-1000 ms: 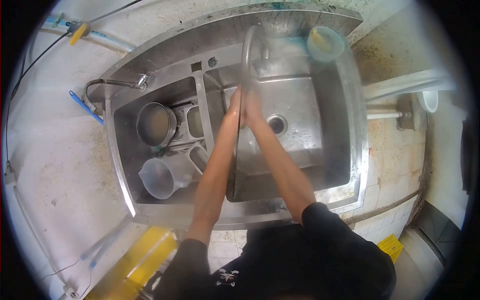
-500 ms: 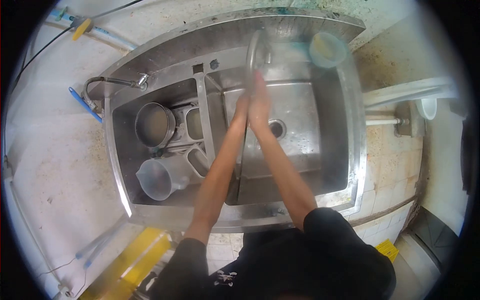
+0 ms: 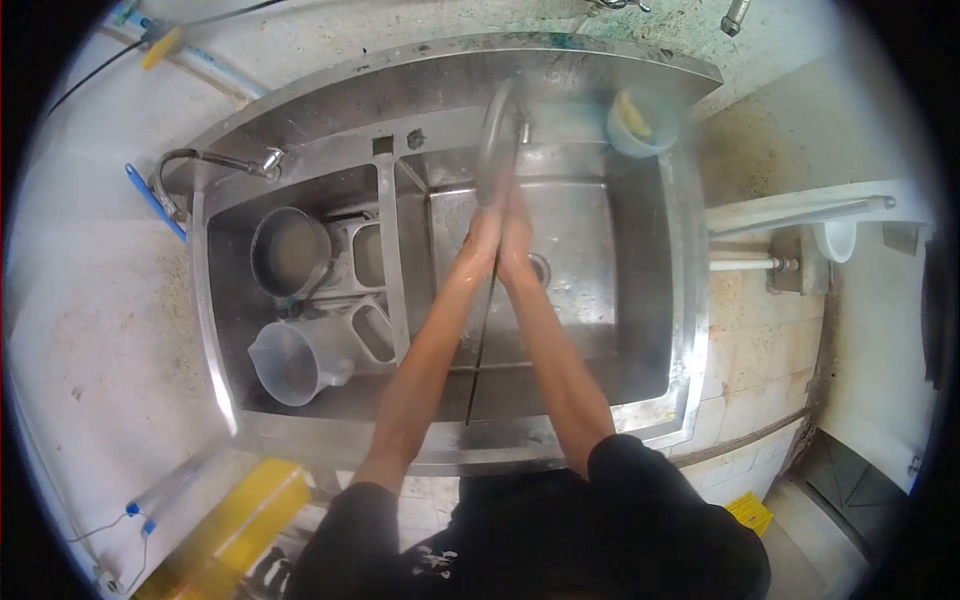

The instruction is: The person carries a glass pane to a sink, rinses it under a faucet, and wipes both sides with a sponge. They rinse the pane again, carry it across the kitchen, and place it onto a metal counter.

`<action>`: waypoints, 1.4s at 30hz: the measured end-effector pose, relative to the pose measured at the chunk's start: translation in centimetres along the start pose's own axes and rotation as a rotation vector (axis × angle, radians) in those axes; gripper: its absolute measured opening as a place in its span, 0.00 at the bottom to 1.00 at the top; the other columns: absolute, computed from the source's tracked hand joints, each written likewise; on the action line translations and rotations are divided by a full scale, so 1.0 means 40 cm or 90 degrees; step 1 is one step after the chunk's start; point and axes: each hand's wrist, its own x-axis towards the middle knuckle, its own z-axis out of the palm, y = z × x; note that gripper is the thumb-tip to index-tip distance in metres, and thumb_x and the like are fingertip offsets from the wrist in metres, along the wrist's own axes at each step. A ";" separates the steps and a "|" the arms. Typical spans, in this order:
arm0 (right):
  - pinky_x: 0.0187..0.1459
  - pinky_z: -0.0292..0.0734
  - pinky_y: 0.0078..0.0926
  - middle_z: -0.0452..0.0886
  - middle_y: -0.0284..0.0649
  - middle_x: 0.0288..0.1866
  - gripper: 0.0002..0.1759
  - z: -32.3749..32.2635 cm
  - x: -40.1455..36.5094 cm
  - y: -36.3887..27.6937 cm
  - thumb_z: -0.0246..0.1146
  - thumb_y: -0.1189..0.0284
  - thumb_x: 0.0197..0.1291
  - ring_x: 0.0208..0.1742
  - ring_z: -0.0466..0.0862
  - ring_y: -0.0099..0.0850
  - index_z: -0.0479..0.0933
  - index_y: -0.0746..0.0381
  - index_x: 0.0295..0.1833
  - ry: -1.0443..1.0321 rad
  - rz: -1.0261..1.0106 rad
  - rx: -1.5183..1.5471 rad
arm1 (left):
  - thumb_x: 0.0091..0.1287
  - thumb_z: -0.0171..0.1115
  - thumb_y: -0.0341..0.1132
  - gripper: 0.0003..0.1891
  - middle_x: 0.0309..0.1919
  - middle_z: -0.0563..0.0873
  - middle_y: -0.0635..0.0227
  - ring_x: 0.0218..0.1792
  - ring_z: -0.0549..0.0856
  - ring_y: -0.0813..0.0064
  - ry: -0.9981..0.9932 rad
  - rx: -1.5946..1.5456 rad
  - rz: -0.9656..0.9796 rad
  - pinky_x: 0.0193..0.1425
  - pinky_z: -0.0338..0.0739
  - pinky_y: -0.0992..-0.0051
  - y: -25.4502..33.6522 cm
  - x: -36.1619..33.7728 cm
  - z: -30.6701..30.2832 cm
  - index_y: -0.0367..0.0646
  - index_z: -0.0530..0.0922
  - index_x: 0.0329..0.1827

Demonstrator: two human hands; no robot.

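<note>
Where the left hand [image 3: 482, 236] meets the right hand [image 3: 515, 240], grips unclear, curved tap [image 3: 493, 150], grey, metallic, blurred

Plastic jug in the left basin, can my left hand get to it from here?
Probably yes: your left hand is over the right basin, so it would have to cross the metal divider, but nothing seems to cover the plastic jug.

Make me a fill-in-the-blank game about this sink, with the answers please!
1. The left hand and right hand are beneath the curved ____.
2. The plastic jug sits in the basin on the person's ____ side.
3. The right sleeve is coloured ____.

Answers: faucet; left; black.
</note>
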 end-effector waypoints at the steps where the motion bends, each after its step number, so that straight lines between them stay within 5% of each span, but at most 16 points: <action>1: 0.74 0.46 0.29 0.51 0.44 0.78 0.32 -0.012 -0.005 0.016 0.37 0.57 0.76 0.78 0.52 0.36 0.49 0.65 0.76 -0.005 0.009 -0.011 | 0.72 0.44 0.59 0.39 0.74 0.59 0.59 0.73 0.59 0.65 0.004 0.038 0.076 0.74 0.53 0.69 0.011 -0.012 0.006 0.39 0.54 0.76; 4: 0.75 0.43 0.29 0.48 0.44 0.79 0.35 -0.005 -0.002 0.038 0.36 0.52 0.75 0.78 0.49 0.36 0.47 0.65 0.76 -0.032 0.016 -0.020 | 0.75 0.38 0.55 0.31 0.76 0.54 0.64 0.76 0.51 0.68 -0.102 -0.013 -0.058 0.77 0.43 0.73 -0.262 0.167 -0.166 0.51 0.55 0.77; 7: 0.76 0.40 0.30 0.45 0.43 0.80 0.38 -0.013 0.018 0.036 0.35 0.48 0.74 0.79 0.46 0.37 0.46 0.65 0.77 -0.047 0.017 -0.023 | 0.75 0.39 0.55 0.31 0.77 0.52 0.65 0.77 0.50 0.68 -0.025 0.031 0.033 0.77 0.43 0.72 0.109 -0.048 0.044 0.52 0.55 0.77; 9: 0.76 0.39 0.30 0.45 0.44 0.80 0.38 -0.008 -0.013 0.018 0.35 0.48 0.74 0.79 0.45 0.37 0.46 0.65 0.77 -0.100 0.080 0.033 | 0.75 0.39 0.57 0.33 0.76 0.53 0.65 0.76 0.50 0.68 -0.066 0.008 0.079 0.77 0.45 0.71 -0.060 0.045 -0.048 0.48 0.55 0.77; 11: 0.74 0.47 0.31 0.51 0.40 0.78 0.37 0.042 -0.048 -0.042 0.37 0.48 0.74 0.77 0.51 0.35 0.49 0.62 0.77 -0.055 -0.087 -0.082 | 0.75 0.38 0.56 0.33 0.76 0.53 0.64 0.76 0.51 0.67 -0.024 -0.003 -0.139 0.77 0.47 0.70 -0.103 0.082 -0.067 0.44 0.55 0.76; 13: 0.74 0.47 0.33 0.51 0.42 0.78 0.39 0.040 -0.020 -0.041 0.38 0.45 0.72 0.78 0.51 0.35 0.48 0.62 0.77 -0.079 -0.102 -0.111 | 0.71 0.47 0.59 0.38 0.73 0.61 0.58 0.74 0.58 0.65 0.004 -0.069 -0.077 0.75 0.51 0.66 -0.089 0.077 -0.038 0.41 0.56 0.75; 15: 0.75 0.39 0.29 0.45 0.42 0.80 0.44 0.008 0.018 0.001 0.39 0.42 0.70 0.79 0.46 0.35 0.46 0.65 0.77 -0.096 0.059 0.015 | 0.71 0.47 0.57 0.36 0.72 0.63 0.58 0.73 0.60 0.65 0.012 -0.069 -0.070 0.75 0.53 0.66 -0.082 0.057 -0.031 0.40 0.58 0.74; 21: 0.74 0.41 0.38 0.54 0.39 0.77 0.43 0.024 0.033 -0.025 0.39 0.39 0.68 0.77 0.49 0.36 0.46 0.56 0.78 -0.082 0.024 -0.063 | 0.72 0.47 0.54 0.32 0.69 0.68 0.58 0.71 0.64 0.66 0.039 -0.047 -0.042 0.73 0.57 0.66 -0.046 0.015 -0.060 0.39 0.65 0.70; 25: 0.68 0.59 0.37 0.68 0.38 0.63 0.32 -0.035 0.042 0.012 0.46 0.45 0.70 0.67 0.65 0.35 0.61 0.56 0.68 -0.177 0.040 -0.005 | 0.75 0.44 0.49 0.28 0.67 0.71 0.63 0.69 0.66 0.68 0.009 -0.370 0.035 0.71 0.62 0.67 -0.064 0.008 -0.052 0.38 0.66 0.69; 29: 0.61 0.68 0.37 0.69 0.40 0.58 0.24 -0.005 0.022 -0.032 0.50 0.50 0.69 0.61 0.69 0.32 0.66 0.56 0.59 -0.174 0.034 0.119 | 0.74 0.45 0.46 0.23 0.60 0.78 0.63 0.64 0.73 0.68 0.038 -0.295 0.128 0.66 0.66 0.67 -0.071 0.030 -0.042 0.38 0.77 0.59; 31: 0.72 0.54 0.42 0.61 0.44 0.70 0.30 -0.007 0.002 -0.054 0.38 0.52 0.73 0.73 0.59 0.38 0.56 0.61 0.70 -0.160 0.057 0.066 | 0.73 0.45 0.43 0.21 0.59 0.79 0.64 0.65 0.73 0.69 0.063 -0.359 0.044 0.66 0.66 0.67 -0.065 0.020 -0.035 0.38 0.77 0.59; 35: 0.72 0.54 0.41 0.60 0.43 0.70 0.30 0.007 -0.004 -0.060 0.39 0.51 0.73 0.74 0.58 0.37 0.57 0.61 0.69 -0.138 0.047 0.034 | 0.73 0.45 0.43 0.21 0.58 0.79 0.64 0.64 0.73 0.71 0.108 -0.401 -0.005 0.66 0.65 0.67 -0.043 0.014 -0.026 0.39 0.77 0.57; 41: 0.67 0.60 0.37 0.67 0.43 0.65 0.28 -0.014 0.024 -0.035 0.42 0.52 0.72 0.68 0.65 0.36 0.59 0.61 0.67 -0.118 0.058 0.073 | 0.76 0.40 0.46 0.24 0.58 0.80 0.63 0.64 0.73 0.69 0.047 -0.195 0.061 0.67 0.63 0.66 -0.048 -0.024 -0.039 0.35 0.75 0.59; 42: 0.60 0.63 0.34 0.69 0.39 0.57 0.26 -0.030 0.032 -0.025 0.47 0.50 0.70 0.59 0.68 0.33 0.64 0.59 0.60 -0.067 0.034 0.005 | 0.76 0.40 0.47 0.25 0.61 0.77 0.62 0.66 0.71 0.68 0.003 -0.125 0.104 0.70 0.60 0.67 -0.063 -0.068 -0.033 0.35 0.72 0.63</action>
